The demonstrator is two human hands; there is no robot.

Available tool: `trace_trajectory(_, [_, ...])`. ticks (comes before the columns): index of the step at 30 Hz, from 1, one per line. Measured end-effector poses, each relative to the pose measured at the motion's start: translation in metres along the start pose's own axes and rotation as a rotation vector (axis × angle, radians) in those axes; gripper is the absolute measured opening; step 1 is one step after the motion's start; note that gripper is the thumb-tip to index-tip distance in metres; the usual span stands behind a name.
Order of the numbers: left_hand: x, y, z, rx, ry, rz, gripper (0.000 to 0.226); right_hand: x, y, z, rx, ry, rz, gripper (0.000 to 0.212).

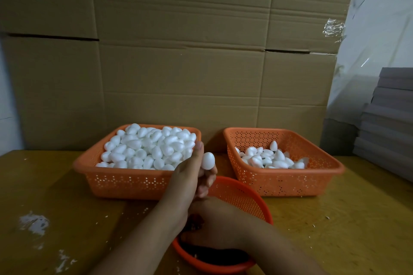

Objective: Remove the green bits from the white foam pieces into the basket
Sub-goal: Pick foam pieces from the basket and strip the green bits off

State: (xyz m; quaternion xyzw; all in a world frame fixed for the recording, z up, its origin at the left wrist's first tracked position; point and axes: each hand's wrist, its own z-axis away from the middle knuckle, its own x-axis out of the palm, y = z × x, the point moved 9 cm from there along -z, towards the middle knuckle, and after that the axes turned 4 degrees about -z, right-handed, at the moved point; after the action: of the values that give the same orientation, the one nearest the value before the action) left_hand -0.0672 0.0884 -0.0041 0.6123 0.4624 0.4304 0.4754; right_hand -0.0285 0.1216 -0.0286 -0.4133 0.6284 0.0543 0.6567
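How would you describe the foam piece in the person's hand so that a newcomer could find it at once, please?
Start at the two square orange baskets by the cardboard wall, then look at the gap between them. There the left hand holds up one white foam piece over the round basket. It alone is out of the baskets, pinched at fingertip height.

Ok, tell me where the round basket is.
In the head view, the round basket sits low and centre on the table, in front of the two square baskets, under both hands.
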Motion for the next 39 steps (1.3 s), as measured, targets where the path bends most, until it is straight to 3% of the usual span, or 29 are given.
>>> trace_trajectory(5, [0.004, -0.004, -0.003, -0.050, -0.061, 0.102, 0.060, 0.001, 0.004, 0.000, 0.045, -0.012, 0.014, 0.024])
trace_trajectory(14, [0.003, 0.004, 0.001, 0.068, -0.103, 0.191, 0.030, 0.002, 0.008, 0.000, 0.071, -0.002, 0.008, 0.030])
trace_trajectory(21, [0.003, 0.008, 0.001, 0.172, -0.066, -0.019, 0.030, 0.001, 0.004, -0.001, 0.041, -0.001, 0.014, 0.031])
trace_trajectory(28, [-0.006, 0.012, 0.001, 0.240, 0.116, -0.094, 0.021, -0.002, 0.001, 0.000, -0.006, 0.024, 0.011, 0.033])
trace_trajectory(35, [-0.012, 0.019, 0.002, 0.308, 0.181, -0.147, 0.034, -0.003, -0.001, 0.000, -0.020, 0.033, -0.010, 0.032])
trace_trajectory(39, [-0.009, 0.019, 0.002, 0.313, 0.139, -0.096, 0.042, -0.003, 0.000, 0.000, -0.018, 0.044, -0.005, 0.032])
